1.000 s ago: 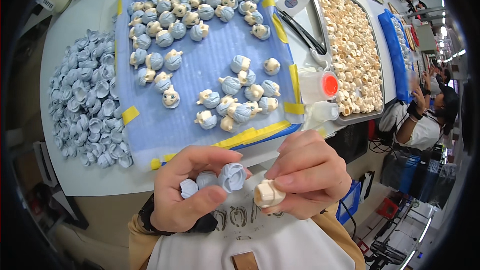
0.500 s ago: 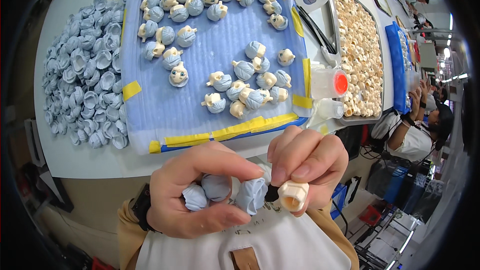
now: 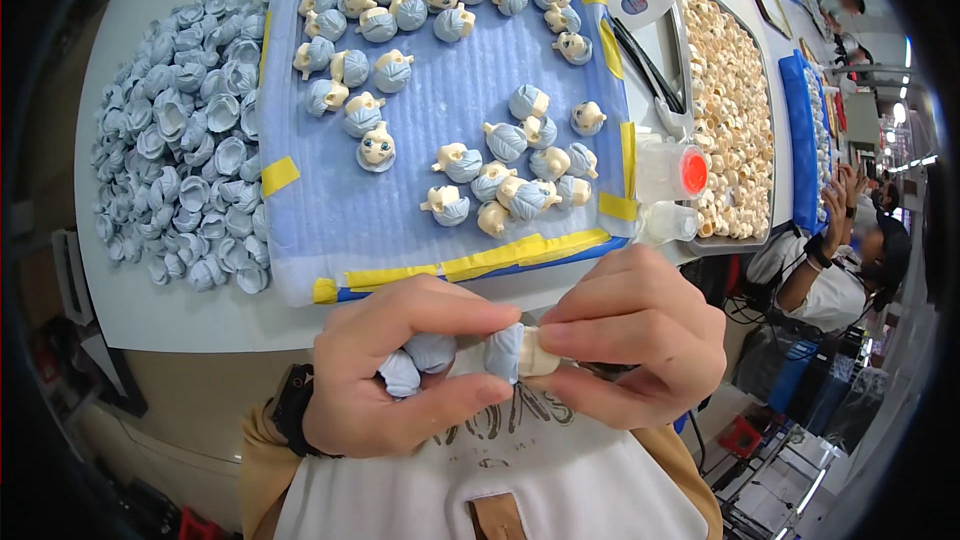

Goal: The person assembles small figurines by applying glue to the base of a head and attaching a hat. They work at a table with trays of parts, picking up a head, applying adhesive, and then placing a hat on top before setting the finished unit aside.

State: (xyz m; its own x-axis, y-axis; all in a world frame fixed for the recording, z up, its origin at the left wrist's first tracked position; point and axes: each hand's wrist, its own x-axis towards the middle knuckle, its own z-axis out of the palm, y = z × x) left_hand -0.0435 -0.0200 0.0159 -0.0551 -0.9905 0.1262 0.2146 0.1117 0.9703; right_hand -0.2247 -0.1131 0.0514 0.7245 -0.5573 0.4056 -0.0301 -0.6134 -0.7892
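My left hand pinches a light-blue doll hair piece between thumb and forefinger. Two more blue pieces, one and another, are tucked in the curl of its other fingers. From the right, my right hand grips a cream doll head part with thumb and fingers. The head part meets the hair piece end to end, in front of my white apron; how deep it sits inside is hidden. Both hands are just off the table's near edge.
Loose blue hair pieces are heaped on the left. A blue tray with yellow tape holds several blue-haired doll heads. To its right are a red-topped container, black tweezers, a white bottle and a metal tray of cream parts.
My right hand has turned and moved the cream head part left against the blue hair piece; before, they were apart. The view has shifted slightly, so the table appears further right.
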